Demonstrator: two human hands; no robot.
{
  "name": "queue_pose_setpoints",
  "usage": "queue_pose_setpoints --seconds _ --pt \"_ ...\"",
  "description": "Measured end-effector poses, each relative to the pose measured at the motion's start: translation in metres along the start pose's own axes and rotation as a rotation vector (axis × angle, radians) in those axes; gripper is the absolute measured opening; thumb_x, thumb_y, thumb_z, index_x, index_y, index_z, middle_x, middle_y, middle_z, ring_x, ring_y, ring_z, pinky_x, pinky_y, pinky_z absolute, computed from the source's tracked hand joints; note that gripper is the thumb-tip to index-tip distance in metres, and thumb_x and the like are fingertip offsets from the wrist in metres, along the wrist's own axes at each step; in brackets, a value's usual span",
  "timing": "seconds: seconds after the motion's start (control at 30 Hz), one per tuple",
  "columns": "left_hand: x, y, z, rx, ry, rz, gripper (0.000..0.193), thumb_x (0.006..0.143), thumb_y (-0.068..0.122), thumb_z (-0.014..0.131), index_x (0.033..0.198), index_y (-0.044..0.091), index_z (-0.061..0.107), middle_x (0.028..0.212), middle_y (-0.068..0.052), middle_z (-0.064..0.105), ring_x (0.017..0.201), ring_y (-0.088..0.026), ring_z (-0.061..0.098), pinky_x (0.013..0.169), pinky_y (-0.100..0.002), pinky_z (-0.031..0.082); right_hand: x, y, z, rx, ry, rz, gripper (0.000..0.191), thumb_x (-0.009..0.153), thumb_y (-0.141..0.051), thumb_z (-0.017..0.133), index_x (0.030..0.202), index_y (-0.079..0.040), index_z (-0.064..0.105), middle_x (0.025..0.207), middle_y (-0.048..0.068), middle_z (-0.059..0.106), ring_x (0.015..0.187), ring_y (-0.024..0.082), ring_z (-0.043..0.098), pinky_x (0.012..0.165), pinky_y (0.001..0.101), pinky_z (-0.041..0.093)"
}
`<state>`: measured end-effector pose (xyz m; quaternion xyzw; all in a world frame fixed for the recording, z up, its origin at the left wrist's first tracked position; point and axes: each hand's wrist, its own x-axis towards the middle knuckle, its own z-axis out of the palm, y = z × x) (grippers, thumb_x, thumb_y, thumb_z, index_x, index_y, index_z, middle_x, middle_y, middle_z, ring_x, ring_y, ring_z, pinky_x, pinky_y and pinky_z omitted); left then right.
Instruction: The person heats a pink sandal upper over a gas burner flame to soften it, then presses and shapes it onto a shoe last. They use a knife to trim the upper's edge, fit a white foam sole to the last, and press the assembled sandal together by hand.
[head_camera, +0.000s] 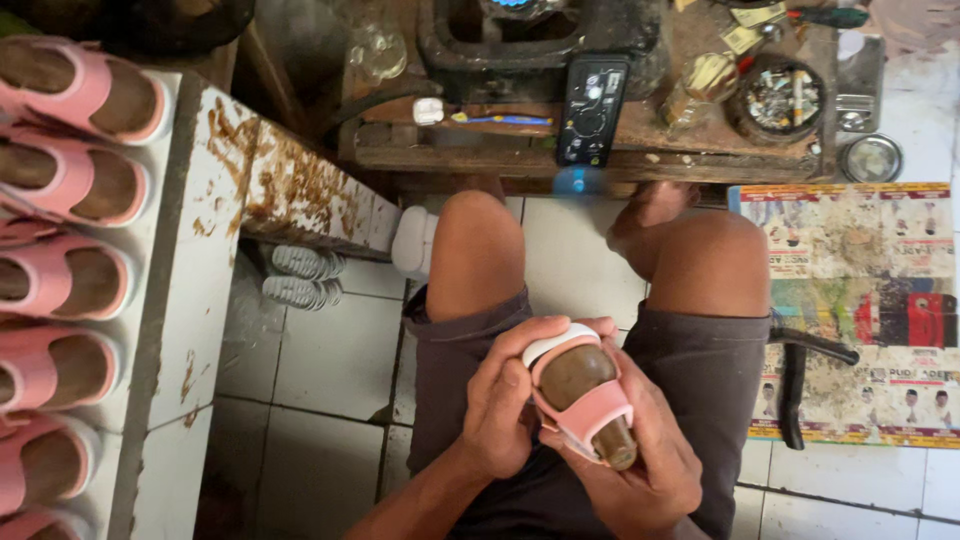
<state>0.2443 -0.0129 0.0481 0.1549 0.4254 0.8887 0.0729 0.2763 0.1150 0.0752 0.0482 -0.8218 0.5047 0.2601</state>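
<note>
Sitting on a low seat, a person holds a small pink sandal (583, 398) over the lap, above dark shorts (690, 365). The sandal has a white sole and a pink strap, and a brown foot-shaped form sits inside it. The left hand (503, 405) is wrapped around the left side of the sandal, with the thumb pressing near the white edge at the top. The right hand (640, 462) cups the sandal from below and from the right, with its fingers curled under the heel end. Both hands grip the sandal tight.

On the left, a row of pink sandals (65, 260) with the same brown forms stands on a white tiled ledge (205, 250) that has brown stains. Two white soles (303, 277) lie on the tiled floor (330, 400) below the ledge. In front of the knees stands a dirty wooden bench (620, 150). A black remote-like box (592, 108) lies on it, and a round tin (780, 98) full of small bits sits to the right. On the right, black pliers (795, 385) rest on a colourful printed sheet (860, 300) on the floor.
</note>
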Motion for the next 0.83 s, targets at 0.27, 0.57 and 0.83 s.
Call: queue_pose_setpoints --seconds 0.27,0.57,0.83 --pt "-0.005 0.004 -0.002 0.118 0.007 0.033 0.046 0.121 0.03 0.03 0.154 -0.001 0.04 0.151 -0.032 0.054 0.137 -0.034 0.061 0.118 -0.045 0.051 0.001 0.001 0.0 0.094 -0.038 -0.032 0.088 0.068 -0.009 0.095 0.142 0.001 0.049 0.129 0.027 0.066 0.121 0.036 0.07 0.102 0.0436 0.06" --pt "-0.009 0.022 -0.006 0.256 -0.078 0.062 0.043 0.122 0.022 0.031 0.156 -0.002 0.038 0.158 -0.031 0.049 0.141 -0.035 0.055 0.121 -0.042 0.046 -0.007 0.003 -0.002 0.153 -0.063 0.036 0.082 0.067 -0.007 0.094 0.138 0.004 0.054 0.131 0.027 0.066 0.121 0.033 0.07 0.103 0.0411 0.06" --pt "0.011 0.043 -0.028 0.797 -0.152 0.179 0.057 0.114 0.036 0.026 0.159 0.002 0.036 0.162 -0.023 0.046 0.146 -0.035 0.048 0.131 -0.044 0.033 0.004 0.012 -0.023 0.088 -0.255 0.257 0.081 0.065 -0.008 0.093 0.138 0.005 0.059 0.12 0.02 0.073 0.105 0.029 0.073 0.095 0.0365 0.058"
